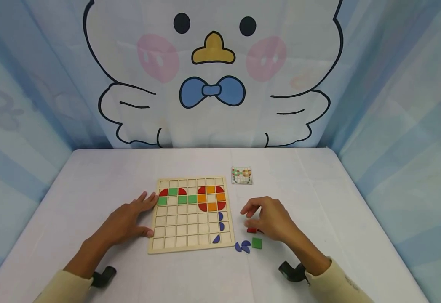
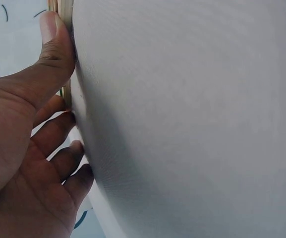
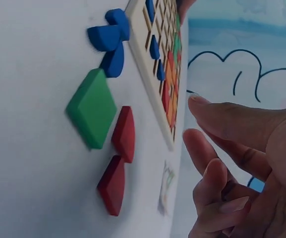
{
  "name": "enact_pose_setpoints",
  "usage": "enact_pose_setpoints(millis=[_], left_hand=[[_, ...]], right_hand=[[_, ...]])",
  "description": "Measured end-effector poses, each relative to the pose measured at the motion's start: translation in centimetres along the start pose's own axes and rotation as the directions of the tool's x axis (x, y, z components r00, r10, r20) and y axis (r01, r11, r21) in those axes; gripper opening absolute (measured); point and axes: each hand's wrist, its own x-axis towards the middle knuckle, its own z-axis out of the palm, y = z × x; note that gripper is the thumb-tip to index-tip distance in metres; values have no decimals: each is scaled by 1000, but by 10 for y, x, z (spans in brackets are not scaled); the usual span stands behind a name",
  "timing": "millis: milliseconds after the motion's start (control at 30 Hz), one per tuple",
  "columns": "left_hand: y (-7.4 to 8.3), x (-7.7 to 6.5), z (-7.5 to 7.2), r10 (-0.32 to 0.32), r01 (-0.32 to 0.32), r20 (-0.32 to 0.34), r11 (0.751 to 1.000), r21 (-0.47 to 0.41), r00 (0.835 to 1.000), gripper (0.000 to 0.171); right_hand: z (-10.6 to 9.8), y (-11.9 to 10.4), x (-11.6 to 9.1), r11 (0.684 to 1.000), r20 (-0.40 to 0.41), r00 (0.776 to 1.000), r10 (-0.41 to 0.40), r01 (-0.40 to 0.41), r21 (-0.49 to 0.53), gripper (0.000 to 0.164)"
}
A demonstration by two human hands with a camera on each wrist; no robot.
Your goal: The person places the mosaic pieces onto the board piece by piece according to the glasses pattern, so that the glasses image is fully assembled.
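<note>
A wooden grid board (image 1: 190, 249) lies on the table with red, green and orange pieces set in its upper rows. Several blue rounded pieces (image 1: 220, 216) sit in its right column area. My left hand (image 1: 127, 221) touches the board's left edge, thumb and fingers spread; in the left wrist view the thumb (image 2: 58, 49) lies against the rim. My right hand (image 1: 271, 219) hovers right of the board with bent fingers and nothing between them. Below it are two red pieces (image 3: 124, 134), partly hidden in the head view, and a green square (image 1: 256, 243).
Loose blue pieces (image 1: 246, 243) lie by the board's lower right corner. A small printed pattern card (image 1: 241, 176) is on the table beyond the board's upper right corner. A curtain with a cartoon figure hangs behind the white table (image 1: 110, 176).
</note>
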Motion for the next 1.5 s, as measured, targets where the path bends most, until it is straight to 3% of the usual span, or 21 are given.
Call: enact_pose_setpoints(millis=[367, 600, 867, 1200, 1400, 1500], left_hand=[[1, 0, -1, 1, -1, 0, 1000, -6, 1000, 112], [1, 0, -1, -2, 2, 6, 1000, -7, 1000, 112], [2, -1, -1, 1, -1, 5, 1000, -13, 1000, 112], [2, -1, -1, -4, 4, -1, 1000, 0, 1000, 112], [2, -1, -1, -11, 11, 0, 1000, 0, 1000, 112], [1, -1, -1, -12, 12, 1, 1000, -1, 1000, 112]], right_hand=[[11, 26, -6, 985, 3, 1000, -16, 17, -172, 20], [16, 28, -4, 980, -48, 998, -42, 32, -198, 23], [13, 22, -1, 977, -2, 998, -68, 67, -204, 26], [17, -2, 0, 991, 62, 992, -109, 114, -77, 17], [23, -17, 3, 965, 107, 962, -252, 258, -43, 22], [26, -28, 8, 951, 122, 944, -307, 310, -9, 14]])
